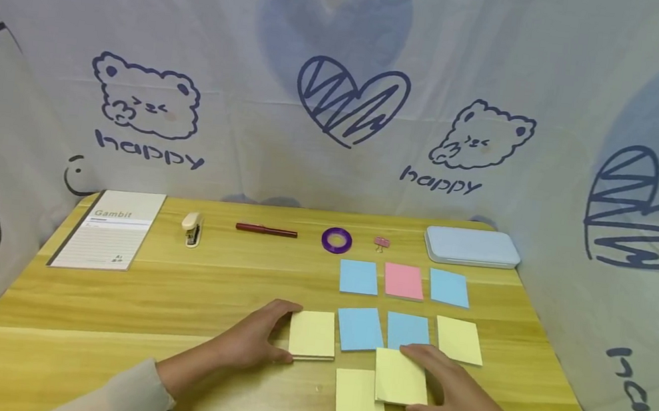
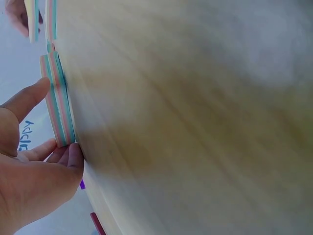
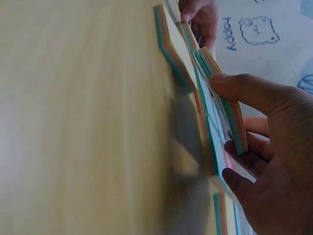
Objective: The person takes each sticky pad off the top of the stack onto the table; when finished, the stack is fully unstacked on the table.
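Observation:
My left hand grips a stack of two yellow-topped sticky note pads by its near and far edges, thumb on the near side. Their striped edges show in the left wrist view. In my right hand another yellow-topped sticky note pad is pinched between thumb and fingers; the right wrist view shows this pad raised over the others. It overlaps a yellow pad lying on the table. Just beyond lie two blue pads and, to the right, a yellow pad.
Farther back sit a blue pad, a pink pad and another blue pad. Along the rear stand a notebook, stapler, dark red pen, purple tape roll, binder clip and pale blue case.

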